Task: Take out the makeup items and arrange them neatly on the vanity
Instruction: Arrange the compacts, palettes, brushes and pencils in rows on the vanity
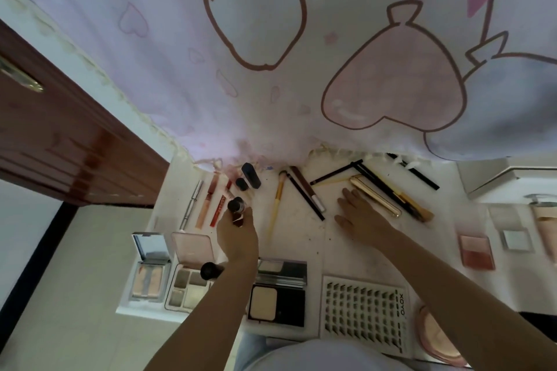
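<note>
On the white vanity top [301, 229] my left hand [238, 235] grips a small dark-capped bottle [236, 208], held upright beside a row of lip glosses [211, 202]. My right hand [358, 214] lies flat with straight fingers, touching a gold tube [376, 196] among pencils and brushes [401, 193]. A yellow-handled brush [277, 199] and brown pencils [304, 193] lie between the hands. Open palettes [150, 268] [190, 274], a black compact [277, 292] and a lash tray [364, 313] line the near edge.
A pink printed curtain [301, 54] hangs down over the back of the vanity. A brown door [60, 135] stands at left. Dark lipstick cases [251, 176] stand at the back. A blush compact [476, 250], a small mirror [515, 239], a pink tube [545, 229] lie at right.
</note>
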`<state>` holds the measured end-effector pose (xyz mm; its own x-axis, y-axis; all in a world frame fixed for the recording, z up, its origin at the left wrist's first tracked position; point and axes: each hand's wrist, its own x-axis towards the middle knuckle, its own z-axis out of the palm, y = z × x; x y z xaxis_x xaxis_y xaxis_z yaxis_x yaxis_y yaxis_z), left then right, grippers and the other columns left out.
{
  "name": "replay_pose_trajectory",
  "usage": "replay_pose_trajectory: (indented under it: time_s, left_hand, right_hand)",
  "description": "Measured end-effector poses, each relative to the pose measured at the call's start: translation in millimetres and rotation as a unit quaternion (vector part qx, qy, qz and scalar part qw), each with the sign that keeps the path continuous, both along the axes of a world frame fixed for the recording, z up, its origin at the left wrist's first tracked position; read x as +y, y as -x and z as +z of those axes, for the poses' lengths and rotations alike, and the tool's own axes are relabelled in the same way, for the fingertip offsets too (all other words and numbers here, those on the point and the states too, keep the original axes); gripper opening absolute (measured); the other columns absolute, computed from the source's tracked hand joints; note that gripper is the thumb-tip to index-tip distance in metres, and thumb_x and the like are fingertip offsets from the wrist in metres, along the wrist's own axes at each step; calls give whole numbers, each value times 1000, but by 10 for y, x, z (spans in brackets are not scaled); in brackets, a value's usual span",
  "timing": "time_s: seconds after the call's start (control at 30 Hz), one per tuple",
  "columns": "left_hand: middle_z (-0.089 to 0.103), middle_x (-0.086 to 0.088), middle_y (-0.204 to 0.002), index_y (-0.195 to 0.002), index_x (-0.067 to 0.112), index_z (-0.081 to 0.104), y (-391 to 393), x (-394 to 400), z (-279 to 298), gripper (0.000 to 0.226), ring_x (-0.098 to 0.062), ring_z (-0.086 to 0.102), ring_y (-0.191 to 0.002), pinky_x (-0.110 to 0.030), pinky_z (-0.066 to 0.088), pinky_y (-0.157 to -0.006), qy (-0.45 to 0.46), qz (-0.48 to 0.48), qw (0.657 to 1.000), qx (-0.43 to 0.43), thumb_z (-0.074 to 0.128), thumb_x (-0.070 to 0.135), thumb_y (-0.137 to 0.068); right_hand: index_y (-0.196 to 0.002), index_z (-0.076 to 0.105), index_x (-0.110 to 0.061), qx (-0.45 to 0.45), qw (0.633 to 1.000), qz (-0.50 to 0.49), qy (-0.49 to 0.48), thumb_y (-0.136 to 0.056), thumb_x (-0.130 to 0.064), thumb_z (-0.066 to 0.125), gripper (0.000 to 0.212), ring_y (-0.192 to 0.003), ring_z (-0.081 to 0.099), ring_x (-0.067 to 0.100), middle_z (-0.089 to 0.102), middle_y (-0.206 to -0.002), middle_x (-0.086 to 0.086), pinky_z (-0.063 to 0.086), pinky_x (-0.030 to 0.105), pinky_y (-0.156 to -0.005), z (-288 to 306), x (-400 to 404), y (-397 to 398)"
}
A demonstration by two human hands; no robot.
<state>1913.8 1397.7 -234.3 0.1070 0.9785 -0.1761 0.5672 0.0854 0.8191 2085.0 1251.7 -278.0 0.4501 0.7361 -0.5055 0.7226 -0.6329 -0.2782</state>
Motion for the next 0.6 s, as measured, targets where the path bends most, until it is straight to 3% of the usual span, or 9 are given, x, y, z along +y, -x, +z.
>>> replay_pose_trajectory:
  time_s: [0.13, 0.23, 0.4, 0.5, 0.6]
  left_hand:
    - [62, -6, -87, -101, 6, 63, 13, 61, -74, 17, -19, 52, -79, -29, 38, -70, 19, 33, 998, 40, 54, 16, -91]
    - [64, -15, -100, -109, 4, 60, 13, 98, -131, 24, -27, 56, -84, -30, 41, -71, 86, 49, 991, 89, 49, 18, -92]
    - [59, -21, -111, -117, -1, 56, -39, 219, -221, 30, -36, 55, -109, -39, 44, -90, 181, 107, 976, 61, 44, 13, -93]
    - [61, -16, -107, -112, 2, 58, -73, 266, -186, 26, -34, 57, -103, -37, 44, -89, 174, 149, 972, 49, 45, 15, -94]
    - [63, -17, -107, -113, 6, 58, -62, 299, -141, 28, -35, 59, -99, -39, 47, -86, 139, 123, 980, 71, 43, 19, -95]
  right_hand:
    - [-146, 7, -7, 4, 1000, -1, -11, -100, -35, 25, 57, -144, -8, 25, -7, -156, 11, -1, 30, -116, -17, -24, 3]
    - [-146, 6, -7, 1, 1000, 2, -16, -100, -36, 25, 58, -144, -9, 25, -8, -156, 12, -2, 30, -116, -43, -39, 1]
    - [-146, 5, -6, -5, 1000, 5, -12, -99, -37, 26, 60, -144, -9, 26, -9, -156, 12, -2, 31, -116, -65, -35, 2]
    - [-146, 3, -6, -7, 1000, 14, -6, -99, -38, 27, 62, -144, -9, 26, -10, -155, 13, -3, 31, -116, -62, -43, 3]
    - [-147, 1, -7, -10, 1000, 22, 1, -98, -37, 30, 64, -144, -11, 26, -13, -155, 12, -4, 31, -116, -42, -47, 3]
